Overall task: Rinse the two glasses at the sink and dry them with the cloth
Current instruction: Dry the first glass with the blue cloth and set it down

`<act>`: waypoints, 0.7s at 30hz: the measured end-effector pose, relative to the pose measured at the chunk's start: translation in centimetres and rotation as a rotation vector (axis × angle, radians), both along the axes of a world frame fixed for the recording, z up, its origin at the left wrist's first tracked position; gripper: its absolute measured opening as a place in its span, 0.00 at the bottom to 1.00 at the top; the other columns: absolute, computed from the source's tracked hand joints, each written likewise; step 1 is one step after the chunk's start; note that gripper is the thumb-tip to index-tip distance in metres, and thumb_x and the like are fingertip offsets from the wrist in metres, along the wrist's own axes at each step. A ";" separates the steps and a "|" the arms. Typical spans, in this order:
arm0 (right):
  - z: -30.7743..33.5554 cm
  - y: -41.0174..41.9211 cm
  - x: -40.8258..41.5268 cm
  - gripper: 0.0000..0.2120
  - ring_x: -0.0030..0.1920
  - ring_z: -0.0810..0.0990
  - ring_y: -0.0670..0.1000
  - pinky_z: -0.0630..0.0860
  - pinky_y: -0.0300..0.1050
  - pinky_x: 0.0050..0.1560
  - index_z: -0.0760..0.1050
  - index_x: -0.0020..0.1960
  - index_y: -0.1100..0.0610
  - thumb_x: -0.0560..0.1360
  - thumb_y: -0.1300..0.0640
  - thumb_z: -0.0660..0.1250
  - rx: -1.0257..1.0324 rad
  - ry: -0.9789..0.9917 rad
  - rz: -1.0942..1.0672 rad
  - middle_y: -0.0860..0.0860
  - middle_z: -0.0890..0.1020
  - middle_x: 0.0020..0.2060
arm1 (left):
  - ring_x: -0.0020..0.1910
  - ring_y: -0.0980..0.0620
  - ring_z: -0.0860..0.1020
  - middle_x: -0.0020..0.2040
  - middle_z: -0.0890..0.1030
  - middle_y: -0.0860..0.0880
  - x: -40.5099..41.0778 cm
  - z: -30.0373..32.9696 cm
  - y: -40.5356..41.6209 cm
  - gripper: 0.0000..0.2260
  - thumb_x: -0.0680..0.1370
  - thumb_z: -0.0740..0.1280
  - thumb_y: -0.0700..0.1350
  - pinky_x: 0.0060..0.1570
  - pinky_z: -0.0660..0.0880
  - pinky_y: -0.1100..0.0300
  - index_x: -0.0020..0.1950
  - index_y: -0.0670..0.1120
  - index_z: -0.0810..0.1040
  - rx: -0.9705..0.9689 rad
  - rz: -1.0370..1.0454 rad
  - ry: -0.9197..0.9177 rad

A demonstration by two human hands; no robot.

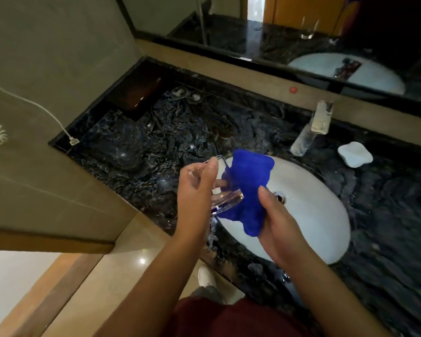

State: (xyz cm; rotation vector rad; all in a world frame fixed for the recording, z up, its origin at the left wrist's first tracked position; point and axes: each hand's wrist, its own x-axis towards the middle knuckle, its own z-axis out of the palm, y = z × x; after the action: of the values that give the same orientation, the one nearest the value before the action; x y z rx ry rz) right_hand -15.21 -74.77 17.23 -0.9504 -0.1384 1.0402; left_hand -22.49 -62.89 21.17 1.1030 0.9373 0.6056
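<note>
Blue cloth (247, 190) hangs bunched in the right hand (280, 222), fingers curled round it, over the white sink (321, 215). At the cloth's 9 o'clock the left hand (195, 188) grips a clear glass (225, 198), tilted, cloth touching its side. At the sink's 1 o'clock a second glass (301, 139) stands on the dark marble table (144, 147).

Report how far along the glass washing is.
Rinsing of this glass looks finished: no water runs from the faucet. Drying is underway: the left hand holds the glass while the right hand works the blue cloth against it. A second glass cannot be made out on the counter, so its state is unknown.
</note>
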 end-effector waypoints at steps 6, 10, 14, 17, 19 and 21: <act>0.7 -2.2 -0.2 0.25 0.66 0.81 0.58 0.72 0.66 0.71 0.73 0.73 0.52 0.77 0.56 0.71 -0.068 -0.137 -0.210 0.53 0.83 0.66 | 0.54 0.52 0.85 0.58 0.82 0.48 2.3 0.0 -4.0 0.10 0.84 0.62 0.58 0.58 0.81 0.44 0.57 0.53 0.76 0.069 -0.130 0.052; 1.2 -3.7 0.4 0.23 0.64 0.83 0.58 0.76 0.63 0.68 0.75 0.71 0.53 0.77 0.53 0.70 -0.159 -0.159 -0.356 0.55 0.84 0.63 | 0.64 0.57 0.77 0.60 0.79 0.59 2.1 0.1 -2.0 0.17 0.79 0.62 0.60 0.65 0.72 0.54 0.48 0.50 0.83 0.548 -0.414 0.147; 1.9 -4.2 0.3 0.19 0.56 0.86 0.56 0.82 0.49 0.54 0.79 0.65 0.54 0.76 0.52 0.69 -0.250 -0.291 -0.380 0.56 0.86 0.57 | 0.43 0.51 0.81 0.42 0.85 0.47 1.4 1.5 0.8 0.11 0.81 0.67 0.46 0.46 0.77 0.55 0.43 0.43 0.83 0.528 -0.635 0.011; 3.1 -3.6 0.3 0.16 0.49 0.87 0.52 0.82 0.44 0.47 0.81 0.61 0.53 0.74 0.51 0.71 -0.357 -0.431 -0.430 0.53 0.88 0.50 | 0.40 0.54 0.82 0.41 0.87 0.44 1.9 2.0 2.0 0.09 0.84 0.65 0.41 0.44 0.75 0.64 0.48 0.42 0.83 0.391 -0.755 0.030; 3.6 -3.2 0.7 0.15 0.47 0.87 0.53 0.83 0.48 0.47 0.82 0.57 0.50 0.72 0.48 0.73 -0.469 -0.538 -0.433 0.51 0.88 0.47 | 0.41 0.52 0.84 0.40 0.88 0.45 2.6 1.4 2.5 0.11 0.85 0.63 0.44 0.48 0.74 0.59 0.48 0.44 0.83 0.286 -0.787 0.074; 4.0 -2.7 0.8 0.15 0.47 0.87 0.53 0.83 0.51 0.49 0.83 0.55 0.49 0.71 0.45 0.74 -0.560 -0.587 -0.431 0.50 0.88 0.45 | 0.40 0.53 0.84 0.37 0.87 0.44 3.1 0.7 2.3 0.14 0.84 0.64 0.49 0.52 0.72 0.56 0.45 0.44 0.82 0.211 -0.779 0.108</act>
State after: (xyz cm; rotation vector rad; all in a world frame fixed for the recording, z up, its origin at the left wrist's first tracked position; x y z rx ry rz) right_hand -14.41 -77.50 21.23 -1.6966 -0.1194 0.3726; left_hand -19.41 -60.54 21.88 1.5780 0.4678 -0.0013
